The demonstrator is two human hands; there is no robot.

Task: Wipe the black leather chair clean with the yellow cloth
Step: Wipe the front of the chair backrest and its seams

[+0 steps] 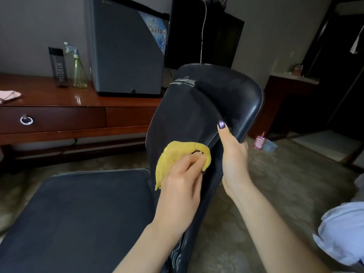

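Note:
The black leather chair fills the middle of the view, its backrest rising to the upper right and its seat cushion spreading to the lower left. My left hand grips the bunched yellow cloth and holds it against the lower front of the backrest. My right hand grips the backrest's right edge, thumb on the front face and fingers hidden behind it. A pale streak shows near the top of the backrest.
A brown wooden desk with drawers stands behind the chair, carrying a spray bottle, a dark bottle, a grey mini fridge and a folded pink cloth. A small pink bottle sits on the carpet at right.

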